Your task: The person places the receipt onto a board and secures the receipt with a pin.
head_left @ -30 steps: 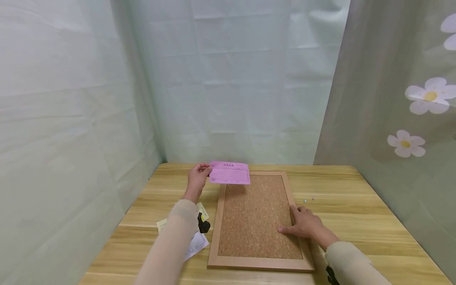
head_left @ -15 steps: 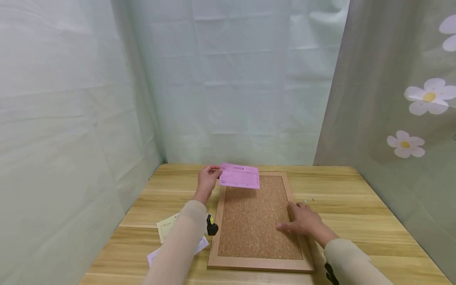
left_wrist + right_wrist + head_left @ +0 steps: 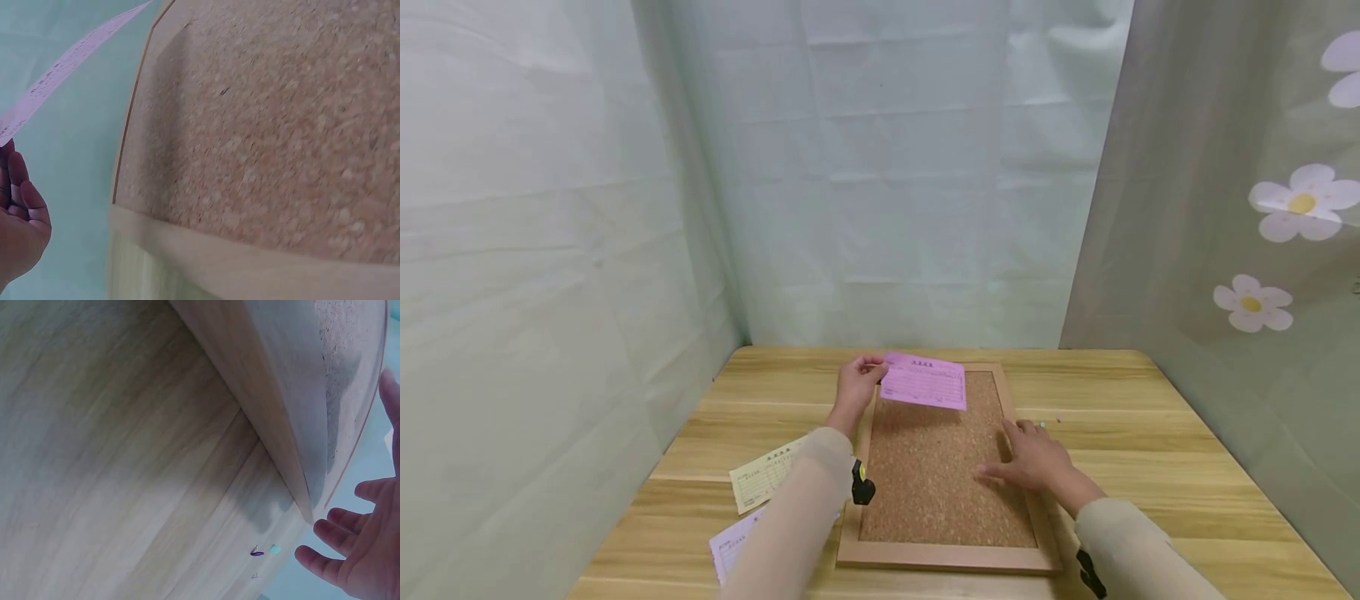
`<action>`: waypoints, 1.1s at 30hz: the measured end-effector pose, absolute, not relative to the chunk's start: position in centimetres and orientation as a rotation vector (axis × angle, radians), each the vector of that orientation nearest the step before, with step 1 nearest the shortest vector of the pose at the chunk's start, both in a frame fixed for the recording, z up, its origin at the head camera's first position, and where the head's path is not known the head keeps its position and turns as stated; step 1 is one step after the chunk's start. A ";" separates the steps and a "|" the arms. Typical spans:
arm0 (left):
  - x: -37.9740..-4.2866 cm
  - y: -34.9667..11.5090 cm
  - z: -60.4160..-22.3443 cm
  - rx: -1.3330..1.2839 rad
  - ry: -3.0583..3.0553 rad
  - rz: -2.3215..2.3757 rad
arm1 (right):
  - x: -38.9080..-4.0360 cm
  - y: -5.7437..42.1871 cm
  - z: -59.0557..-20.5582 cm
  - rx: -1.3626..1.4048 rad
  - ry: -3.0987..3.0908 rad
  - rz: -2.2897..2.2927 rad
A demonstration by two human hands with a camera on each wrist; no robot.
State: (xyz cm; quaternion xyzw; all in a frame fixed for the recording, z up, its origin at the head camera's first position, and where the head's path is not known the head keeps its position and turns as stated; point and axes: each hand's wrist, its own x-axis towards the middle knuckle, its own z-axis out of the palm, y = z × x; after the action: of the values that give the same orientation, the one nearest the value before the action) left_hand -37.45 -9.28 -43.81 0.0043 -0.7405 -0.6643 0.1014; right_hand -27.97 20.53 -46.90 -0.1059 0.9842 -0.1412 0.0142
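A pink printed form slip [image 3: 923, 382] is pinched at its left edge by my left hand [image 3: 856, 387]. It hangs above the far part of a wood-framed cork board [image 3: 951, 467], casting a shadow on the cork. In the left wrist view the slip [image 3: 59, 72] bends upward from the fingers, away from the board. My right hand [image 3: 1033, 458] hovers over the board's right frame with fingers spread and nothing held. The right wrist view has that hand [image 3: 362, 544] beside the frame [image 3: 294, 394], its fingers apart.
A yellow slip [image 3: 767, 473] and a white slip [image 3: 733, 542] lie left of the board, partly covered by the left sleeve. Two tiny tacks, one purple [image 3: 257, 552] and one teal [image 3: 275, 549], sit on the table [image 3: 1135, 467] to the board's right. Curtains surround the table.
My left hand has moved right and slightly nearer with the pink slip, bringing it further over the cork. More of the yellow slip shows. The right hand has shifted slightly left.
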 end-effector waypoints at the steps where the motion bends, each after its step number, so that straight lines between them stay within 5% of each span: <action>1: -37.4 -9.1 -43.9 0.005 -2.190 -1.963 | -28.0 20.5 -46.9 -0.334 3.064 -0.445; 33: -37.4 -5.8 -46.7 0.074 -2.292 -1.972 | -30.3 17.7 -47.4 -0.507 3.012 -0.544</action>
State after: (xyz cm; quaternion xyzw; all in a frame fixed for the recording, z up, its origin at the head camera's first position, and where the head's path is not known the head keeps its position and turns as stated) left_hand -37.37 -5.78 -46.67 0.0243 -0.7565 -0.6509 0.0582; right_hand -30.33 17.71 -47.39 -0.1632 0.9707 -0.1754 0.0194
